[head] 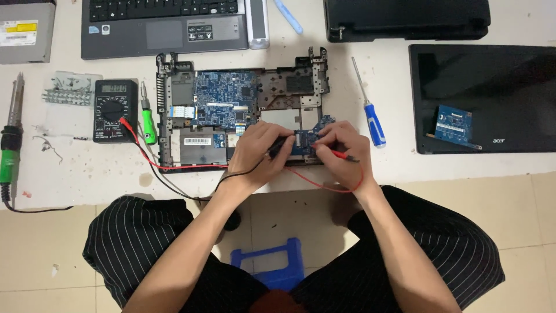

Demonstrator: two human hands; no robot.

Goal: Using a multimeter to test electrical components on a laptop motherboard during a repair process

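Left hand (259, 152) pinching black probe (277, 147), right hand (341, 145) pinching red probe (335, 153) on small board (305, 139); slipping tips could likely short adjacent pads.

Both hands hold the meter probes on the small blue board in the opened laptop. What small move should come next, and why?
Probably a glance at the multimeter while holding both tips steady. The left hand holds the black probe and the right hand the red probe against the small blue board, so the contact appears made; the display cannot be read here.
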